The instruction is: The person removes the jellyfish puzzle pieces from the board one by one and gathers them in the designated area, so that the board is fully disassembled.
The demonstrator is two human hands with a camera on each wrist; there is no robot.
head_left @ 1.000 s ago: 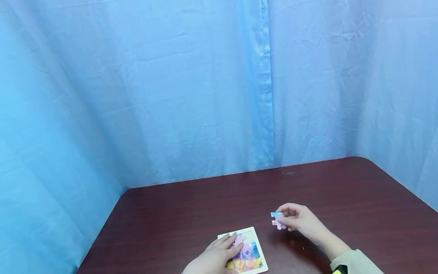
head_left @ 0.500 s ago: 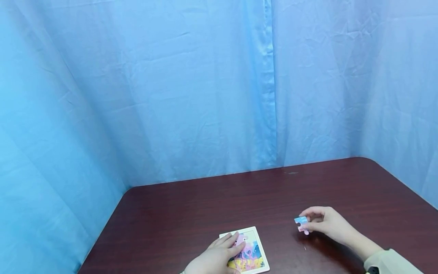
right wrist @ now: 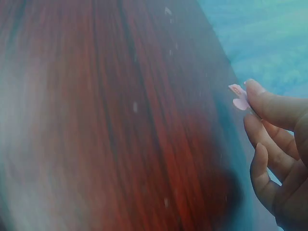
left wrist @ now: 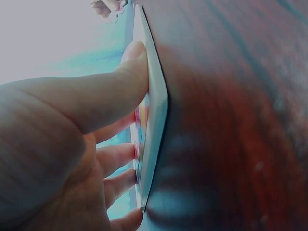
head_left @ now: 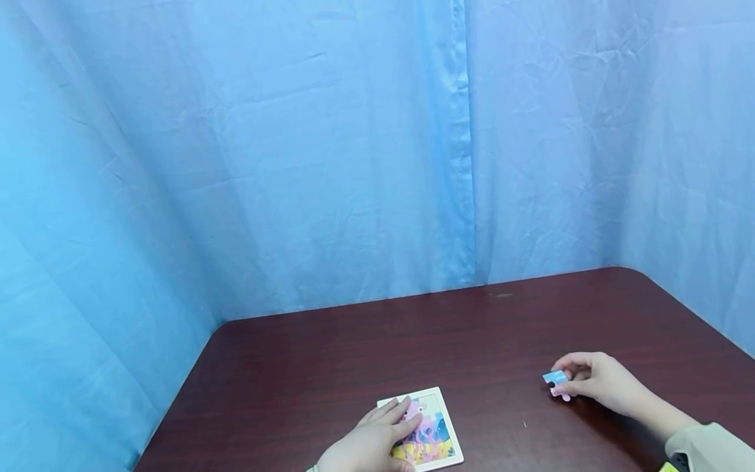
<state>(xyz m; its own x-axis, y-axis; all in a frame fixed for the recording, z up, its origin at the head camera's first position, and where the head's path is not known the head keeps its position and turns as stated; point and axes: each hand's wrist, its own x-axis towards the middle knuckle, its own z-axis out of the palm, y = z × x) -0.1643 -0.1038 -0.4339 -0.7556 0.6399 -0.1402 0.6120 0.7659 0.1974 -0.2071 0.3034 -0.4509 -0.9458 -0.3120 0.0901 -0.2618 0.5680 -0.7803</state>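
We clamp the right hand's (head_left: 598, 385) grip, thumb against fingers, on the small, flat, blue-and-pink jigsaw piece (head_left: 557, 377), leaving its notched edge exposed; a light pinch should suffice. The piece is well right of the square, white-rimmed picture puzzle (head_left: 449, 426), which we steady on the dark-red, wood-grained table (head_left: 330, 367) with the left hand's (head_left: 374, 438) fingers spread, not curled.
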